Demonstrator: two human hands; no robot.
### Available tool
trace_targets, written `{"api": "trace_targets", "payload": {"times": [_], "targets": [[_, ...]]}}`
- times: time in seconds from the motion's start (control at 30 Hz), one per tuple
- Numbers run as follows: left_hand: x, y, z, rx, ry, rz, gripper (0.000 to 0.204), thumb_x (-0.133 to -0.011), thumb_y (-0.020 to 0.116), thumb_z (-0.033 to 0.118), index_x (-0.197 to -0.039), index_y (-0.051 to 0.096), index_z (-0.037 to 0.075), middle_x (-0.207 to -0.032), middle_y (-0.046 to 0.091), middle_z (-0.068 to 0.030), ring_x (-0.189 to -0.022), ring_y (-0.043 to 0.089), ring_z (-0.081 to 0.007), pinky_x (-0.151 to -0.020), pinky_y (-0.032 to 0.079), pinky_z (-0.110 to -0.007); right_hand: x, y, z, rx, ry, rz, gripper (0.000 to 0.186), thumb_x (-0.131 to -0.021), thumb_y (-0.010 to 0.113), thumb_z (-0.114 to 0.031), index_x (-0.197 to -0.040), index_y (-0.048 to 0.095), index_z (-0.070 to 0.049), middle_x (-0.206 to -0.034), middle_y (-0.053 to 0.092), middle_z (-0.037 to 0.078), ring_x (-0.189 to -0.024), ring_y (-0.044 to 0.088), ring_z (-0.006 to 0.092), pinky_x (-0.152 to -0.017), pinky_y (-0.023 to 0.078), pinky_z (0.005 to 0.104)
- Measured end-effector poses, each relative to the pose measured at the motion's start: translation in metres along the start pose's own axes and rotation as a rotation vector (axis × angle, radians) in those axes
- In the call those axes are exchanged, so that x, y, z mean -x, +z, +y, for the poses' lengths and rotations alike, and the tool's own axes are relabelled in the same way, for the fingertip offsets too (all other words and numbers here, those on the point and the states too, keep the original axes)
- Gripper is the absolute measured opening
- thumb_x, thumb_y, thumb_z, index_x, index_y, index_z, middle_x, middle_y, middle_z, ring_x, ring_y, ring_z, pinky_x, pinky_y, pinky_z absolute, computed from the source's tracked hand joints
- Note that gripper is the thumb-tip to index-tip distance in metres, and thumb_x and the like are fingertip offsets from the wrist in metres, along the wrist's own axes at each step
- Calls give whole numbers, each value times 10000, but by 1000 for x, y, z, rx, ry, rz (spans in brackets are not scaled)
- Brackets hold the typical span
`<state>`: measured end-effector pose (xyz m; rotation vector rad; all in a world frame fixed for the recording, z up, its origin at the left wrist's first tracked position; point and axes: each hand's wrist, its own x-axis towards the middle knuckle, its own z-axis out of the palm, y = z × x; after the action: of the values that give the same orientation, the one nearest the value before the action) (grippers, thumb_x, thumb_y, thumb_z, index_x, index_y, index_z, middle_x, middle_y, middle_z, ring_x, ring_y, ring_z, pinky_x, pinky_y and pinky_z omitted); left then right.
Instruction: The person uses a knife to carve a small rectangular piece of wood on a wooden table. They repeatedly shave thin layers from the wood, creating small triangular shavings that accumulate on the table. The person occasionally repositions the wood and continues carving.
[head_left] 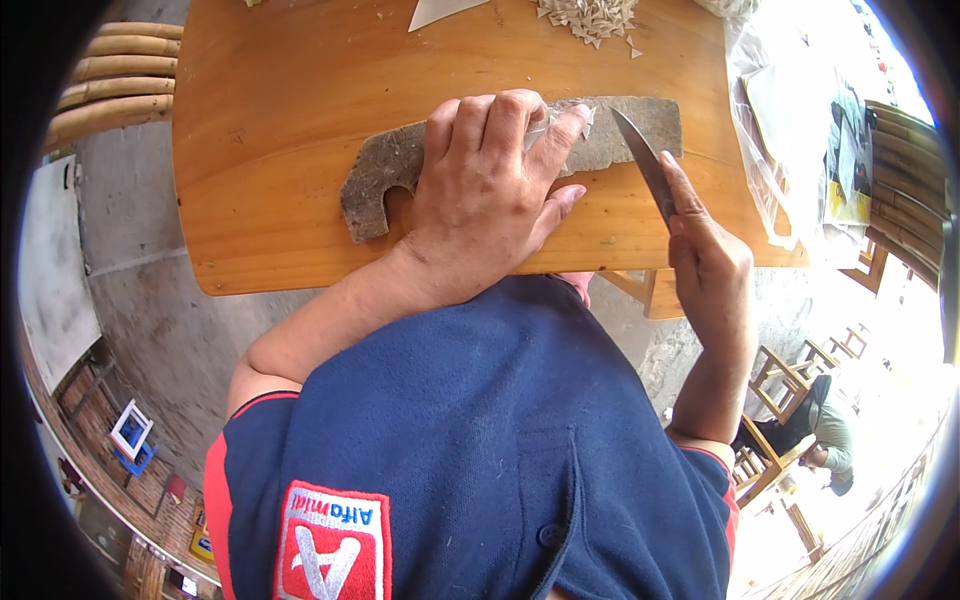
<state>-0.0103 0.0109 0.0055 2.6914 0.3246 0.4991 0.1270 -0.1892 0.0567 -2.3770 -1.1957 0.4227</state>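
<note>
A worn grey-brown board (645, 125) with a hook-shaped notch at its left end lies on the wooden table. My left hand (490, 180) rests over its middle, fingers curled and pressing down on thin pale pieces (588, 118) that show at the index fingertip. The rest of what lies under these fingers is hidden. In my right hand (705, 255) is a knife (643, 155), gripped by the handle with the index finger stretched along the blade. Its dark blade points up and left, its tip over the right part of the board, apart from the left hand.
A pile of small pale triangular pieces (590, 18) lies at the table's (280, 90) far side, beside a white sheet (440, 10). Clear plastic bags (755, 130) hang by the right edge. Bamboo slats (120, 75) stand left. A person (825, 430) is at the lower right near wooden stools.
</note>
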Motion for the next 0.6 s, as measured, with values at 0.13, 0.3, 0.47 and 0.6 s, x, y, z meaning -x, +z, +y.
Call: {"api": "trace_targets", "payload": {"times": [0.13,0.3,0.47,0.6], "targets": [[1,1,0,-19,20,5,578,-858,805,360,-1395,642,223,-1234,514,-71,-1141,478,-256,-1018,379,-454,-4,13,-12,-64,-29,48,631,-950,586,70,-1517,569,-207,-848,664,198,-655,620,200,-703,548,324],[2,3,0,-44,26,14,552,-861,805,349,-1377,658,221,-1234,517,-75,-1148,478,-259,-1011,386,-451,-6,12,-17,24,5,-40,663,-948,587,65,-1543,532,-223,-862,670,216,-694,682,282,-723,563,379],[2,3,-1,-53,34,16,539,-865,801,338,-1372,666,214,-1233,522,-78,-1151,479,-259,-1011,387,-447,-6,13,-19,35,10,-46,675,-943,585,69,-1549,520,-222,-895,691,234,-742,721,321,-729,564,413],[3,2,-1,-44,40,18,527,-872,795,327,-1371,674,208,-1233,525,-80,-1148,480,-259,-1008,387,-444,-5,15,-23,63,6,-43,684,-931,576,94,-1545,519,-203,-932,705,243,-777,731,354,-725,559,441]]}}
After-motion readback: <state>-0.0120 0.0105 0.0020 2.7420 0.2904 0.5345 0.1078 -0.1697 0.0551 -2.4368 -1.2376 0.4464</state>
